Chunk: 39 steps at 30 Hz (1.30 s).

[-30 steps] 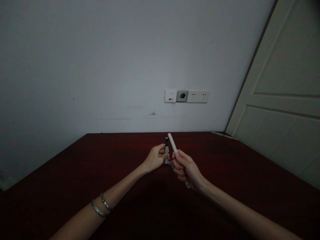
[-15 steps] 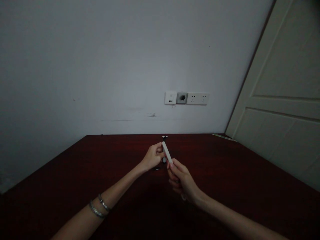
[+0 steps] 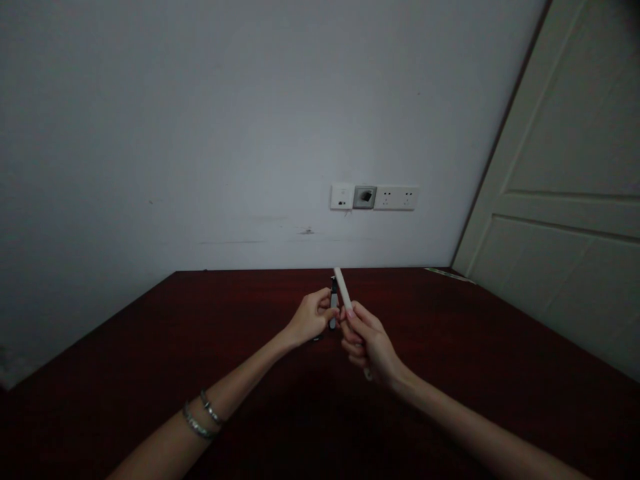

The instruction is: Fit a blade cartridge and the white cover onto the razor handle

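My left hand (image 3: 311,317) pinches a small dark, silver-edged tool (image 3: 333,305) and holds it upright above the dark red table (image 3: 150,347). Two bracelets circle that forearm. My right hand (image 3: 369,345) is wrapped round a long white stick (image 3: 343,291), which slants up and away past its fingertips. Its lower end pokes out under the palm. The white stick lies right against the dark tool, and the two hands almost touch. What the dark tool is I cannot make out in the dim light.
A white wall (image 3: 225,133) stands behind the table, with a row of sockets (image 3: 374,197) just above the hands. A pale panelled door (image 3: 565,200) fills the right side. A thin light strip (image 3: 447,273) lies at the table's far right corner.
My right hand slid the white stick down and toward me along the dark tool, then pushed it back up and away. My left hand stayed nearly still.
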Available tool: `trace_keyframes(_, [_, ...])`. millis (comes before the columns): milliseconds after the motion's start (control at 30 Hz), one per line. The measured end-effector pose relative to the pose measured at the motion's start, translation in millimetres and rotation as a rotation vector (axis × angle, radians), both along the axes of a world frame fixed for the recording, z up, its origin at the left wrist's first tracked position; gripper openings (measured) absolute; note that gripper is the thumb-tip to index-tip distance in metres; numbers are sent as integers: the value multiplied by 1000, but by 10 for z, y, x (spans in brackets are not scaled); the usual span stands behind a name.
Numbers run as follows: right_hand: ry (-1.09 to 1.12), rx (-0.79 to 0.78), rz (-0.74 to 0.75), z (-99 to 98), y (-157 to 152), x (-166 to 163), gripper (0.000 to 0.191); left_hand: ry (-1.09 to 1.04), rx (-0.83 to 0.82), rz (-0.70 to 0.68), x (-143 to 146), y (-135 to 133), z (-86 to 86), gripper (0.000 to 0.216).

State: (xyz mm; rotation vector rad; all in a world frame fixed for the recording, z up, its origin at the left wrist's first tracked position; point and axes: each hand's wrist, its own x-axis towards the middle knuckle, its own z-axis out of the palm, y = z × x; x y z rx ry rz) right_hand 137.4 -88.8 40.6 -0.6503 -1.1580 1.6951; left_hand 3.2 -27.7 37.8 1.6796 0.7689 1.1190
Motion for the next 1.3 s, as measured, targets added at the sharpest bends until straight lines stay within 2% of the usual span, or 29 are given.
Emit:
trace_keyframes(100, [-46,-38,45,-13,-15,-1,34,21,4,30,12,-6,-2,8])
trace_keyframes(267, [-21,3,18,-54,14,1,33,20,48,15,4,6,-17,10])
trace_keyframes(367, [-135,23,124,-126,-17,-4,33,75,89,51,-48,34,-11,6])
trace_keyframes(433, [-217,111,166,-128,-59,33,32,127,156,87,-123,62,21,6])
trace_keyframes(533, [-317,324,107,22,-74,208,31,270,370,155,-288,112,92,9])
trace_keyframes(667, [-531,546,37,367,78,577,27,386,589,207,-473,183,122,23])
trace_keyframes(733, [-671,649,55,490,187,710,28,405,659,193,-506,210,97,28])
trace_keyframes(833, [-835,742,92,551,305,753,30,426,736,139,-495,224,54,34])
trace_keyframes(1033, [-958,770,142,480,390,627,35,510,877,113,-470,206,34,39])
trace_keyframes(1300, [-972,760,115,498,434,752,33,576,924,176,-488,238,-10,38])
